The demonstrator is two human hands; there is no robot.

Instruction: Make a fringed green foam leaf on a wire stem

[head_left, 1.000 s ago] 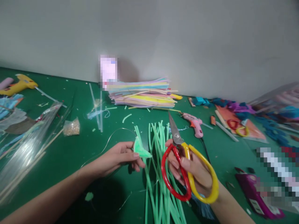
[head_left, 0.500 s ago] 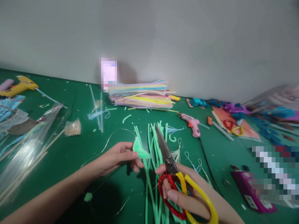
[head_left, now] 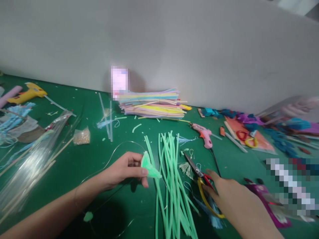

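Observation:
My left hand (head_left: 133,171) pinches a small bright green fuzzy piece (head_left: 149,166), folded into a leaf-like shape, between thumb and fingers. A thin wire (head_left: 116,149) loops around by my left forearm. To its right lies a loose bunch of green pipe cleaners (head_left: 174,186). My right hand (head_left: 221,189) is on the handles of scissors (head_left: 195,168) with one red and one yellow loop. The blades point up and left, low over the table beside a cream tassel (head_left: 186,169). Part of the handles is hidden by my fingers.
Bundled pastel pipe cleaners (head_left: 152,108) lie along the wall. A pink glue gun (head_left: 205,134) with a black cord stands right of centre, a yellow glue gun (head_left: 27,93) at far left. Clear plastic sleeves (head_left: 37,166), a bead bag (head_left: 81,136) and a purple packet (head_left: 266,202) lie around.
My right hand has carried the scissors from above the green pipe cleaners to the right and down toward the table. The left hand keeps the green piece, nearly in place.

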